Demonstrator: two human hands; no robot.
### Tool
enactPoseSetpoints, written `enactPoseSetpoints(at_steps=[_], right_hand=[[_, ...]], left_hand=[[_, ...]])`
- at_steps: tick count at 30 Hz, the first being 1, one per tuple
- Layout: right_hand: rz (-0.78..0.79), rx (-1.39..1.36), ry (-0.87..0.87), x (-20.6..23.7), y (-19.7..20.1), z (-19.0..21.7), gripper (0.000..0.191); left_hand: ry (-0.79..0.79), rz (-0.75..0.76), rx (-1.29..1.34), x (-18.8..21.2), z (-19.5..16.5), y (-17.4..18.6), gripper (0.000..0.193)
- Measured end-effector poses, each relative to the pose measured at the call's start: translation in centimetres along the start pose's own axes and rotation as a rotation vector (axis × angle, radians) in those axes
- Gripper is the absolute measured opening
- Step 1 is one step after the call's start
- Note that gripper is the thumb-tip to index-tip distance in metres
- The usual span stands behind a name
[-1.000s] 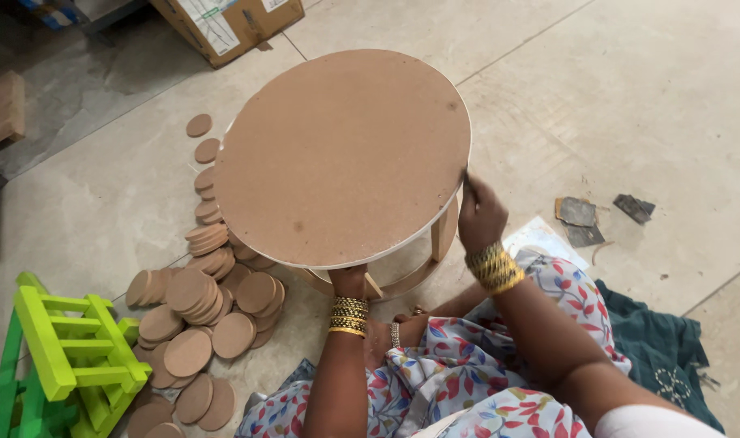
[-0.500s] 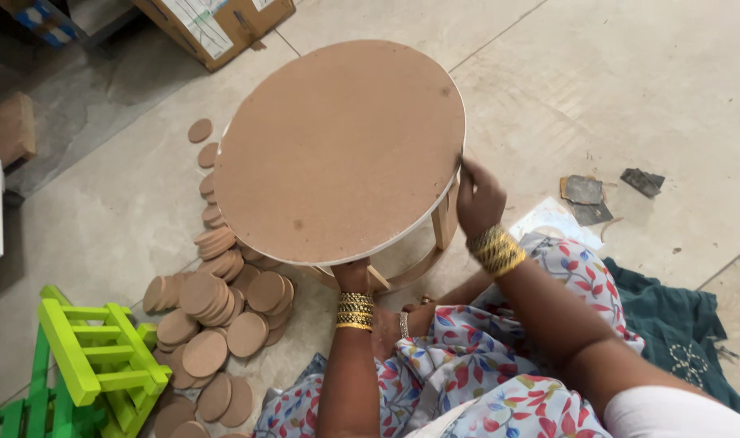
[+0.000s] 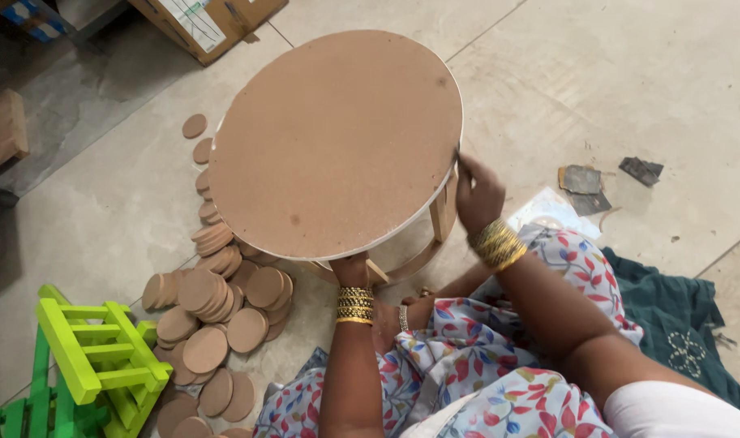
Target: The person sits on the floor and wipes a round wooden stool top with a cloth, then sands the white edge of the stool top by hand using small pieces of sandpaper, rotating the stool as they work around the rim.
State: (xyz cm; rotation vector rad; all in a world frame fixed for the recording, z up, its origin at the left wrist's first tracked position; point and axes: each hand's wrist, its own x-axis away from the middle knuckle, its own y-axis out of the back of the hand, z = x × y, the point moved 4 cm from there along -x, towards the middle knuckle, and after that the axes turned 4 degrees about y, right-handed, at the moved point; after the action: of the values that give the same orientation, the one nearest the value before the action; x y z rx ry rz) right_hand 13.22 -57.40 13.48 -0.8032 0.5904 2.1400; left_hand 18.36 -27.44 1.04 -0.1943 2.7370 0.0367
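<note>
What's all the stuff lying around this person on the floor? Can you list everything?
Round stool: one, brown board top, wooden legs, centre.
Small discs: many, brown, piled on the floor left of the stool.
Little stools: green, count unclear, bottom left.
Cardboard box: one, top edge.
Sandpaper scraps: a few, dark, right.
Cloth: one, dark green, lower right.
Left hand: under the top's near edge.
Right hand: at the top's right edge.

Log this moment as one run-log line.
left hand: holds near rim of round stool top | right hand: at right rim, pressing something small, unclear | floor left: wooden discs, green stools
</note>
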Motion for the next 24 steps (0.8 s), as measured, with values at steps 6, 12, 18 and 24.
enactPoseSetpoints(at_steps=[6, 12, 18, 24], right_hand=[[0.193, 0.059, 0.153, 5.9, 1.3, 3.3, 0.026], [0.036, 0.145, 0.072, 0.1, 1.2, 1.0, 0.022], [0.101, 0.190, 0.081, 3.6, 0.5, 2.8, 0.024], [0.114, 0.101, 0.055, 1.5, 2.9, 1.7, 0.019]], left_hand=[[0.236, -0.047, 0.142, -0.1, 0.9, -0.3, 0.041], [0.176, 0.003, -0.115, 0.1, 1.1, 0.2, 0.037], [-0.003, -0.066, -0.037, -0.2, -0.2, -0.2, 0.047], [0.069, -0.022, -0.065, -0.1, 0.5, -0.1, 0.045]])
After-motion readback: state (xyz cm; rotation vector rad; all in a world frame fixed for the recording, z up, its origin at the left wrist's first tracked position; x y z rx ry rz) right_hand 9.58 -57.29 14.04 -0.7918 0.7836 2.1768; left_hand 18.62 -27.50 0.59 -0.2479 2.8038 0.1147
